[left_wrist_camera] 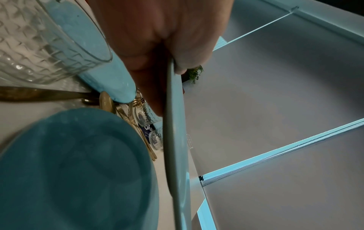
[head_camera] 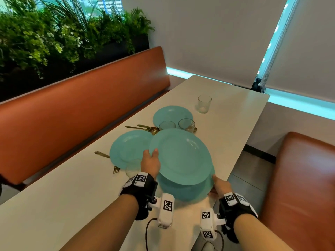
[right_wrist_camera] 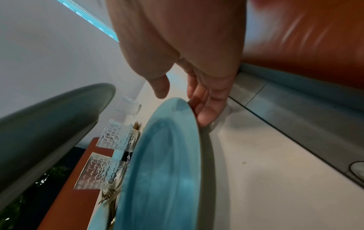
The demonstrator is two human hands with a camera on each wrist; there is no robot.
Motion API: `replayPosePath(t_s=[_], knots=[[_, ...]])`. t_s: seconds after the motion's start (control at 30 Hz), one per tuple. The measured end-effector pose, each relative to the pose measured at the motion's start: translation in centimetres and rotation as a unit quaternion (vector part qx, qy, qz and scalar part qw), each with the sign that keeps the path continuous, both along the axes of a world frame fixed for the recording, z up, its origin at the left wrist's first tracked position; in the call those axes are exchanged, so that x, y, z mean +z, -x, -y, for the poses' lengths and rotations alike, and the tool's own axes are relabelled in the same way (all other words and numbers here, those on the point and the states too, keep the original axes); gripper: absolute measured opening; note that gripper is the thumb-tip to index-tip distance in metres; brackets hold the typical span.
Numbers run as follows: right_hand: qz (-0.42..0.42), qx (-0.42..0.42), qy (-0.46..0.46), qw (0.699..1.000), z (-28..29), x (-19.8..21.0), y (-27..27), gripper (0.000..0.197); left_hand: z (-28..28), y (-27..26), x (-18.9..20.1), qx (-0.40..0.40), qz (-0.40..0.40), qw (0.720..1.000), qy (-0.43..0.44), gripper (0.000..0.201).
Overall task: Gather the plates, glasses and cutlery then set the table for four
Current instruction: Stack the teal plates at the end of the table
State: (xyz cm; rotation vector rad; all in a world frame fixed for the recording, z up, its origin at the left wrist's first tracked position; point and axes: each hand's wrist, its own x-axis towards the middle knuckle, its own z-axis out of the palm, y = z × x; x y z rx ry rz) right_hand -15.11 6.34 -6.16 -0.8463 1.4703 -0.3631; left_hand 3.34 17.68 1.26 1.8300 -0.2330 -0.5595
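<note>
Your left hand [head_camera: 150, 161] pinches the rim of the raised plate [head_camera: 183, 154], thumb on top; keep it level and clear of the glasses [head_camera: 186, 125] behind. Your right hand [head_camera: 221, 184], fingers loosely extended, touches the lower plate [head_camera: 190, 192] lying on the table [head_camera: 72, 205]; curl under its edge before lifting.

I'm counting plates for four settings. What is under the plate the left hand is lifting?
Under the lifted plate, pinched at its rim by the left hand, lies another teal plate on the table; the right hand touches its edge. Its middle is covered, so anything resting there cannot be seen.
</note>
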Motion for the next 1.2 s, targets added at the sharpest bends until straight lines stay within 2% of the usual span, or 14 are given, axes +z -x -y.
replayPosePath(t_s=[0.07,0.23,0.27,0.37,0.5,0.67,0.73,0.83,1.03,1.2], knots=[[-0.003,0.015,0.006,1.0,-0.1,0.2,-0.1,0.038,0.0,0.1,-0.1,0.002,-0.008,1.0,0.007,0.036],[0.027,0.041,0.042,0.998,-0.1,1.5,0.5,0.027,0.3,0.5,-0.3,0.005,-0.022,1.0,0.022,0.036],[0.027,0.035,0.049,0.998,-0.1,1.9,0.7,0.033,0.2,0.7,-0.2,0.003,-0.023,0.999,0.022,0.036],[0.037,-0.002,0.07,0.997,0.3,3.0,1.8,0.041,0.0,1.2,0.0,-0.002,-0.032,0.999,0.026,0.035],[0.05,-0.079,0.086,0.992,0.8,4.6,3.7,0.038,-0.3,2.0,0.5,-0.028,-0.029,0.999,0.035,0.033],[0.075,-0.127,0.093,0.985,0.7,6.1,4.4,0.035,-0.5,3.5,1.6,-0.061,-0.03,0.997,0.041,0.035],[0.061,-0.124,0.104,0.985,0.7,6.7,4.3,0.035,-0.3,3.9,2.0,-0.065,-0.028,0.996,0.046,0.036],[0.037,-0.119,0.119,0.985,0.9,7.9,4.0,0.045,0.1,4.3,2.6,-0.063,-0.008,0.997,0.043,0.035],[0.139,-0.159,0.095,0.973,3.2,9.8,2.1,0.038,1.9,3.4,3.8,-0.074,0.069,0.995,0.001,0.036],[0.167,-0.099,0.115,0.974,7.4,11.8,-1.5,0.035,4.9,1.2,4.7,-0.056,-0.007,0.996,0.074,0.039]])
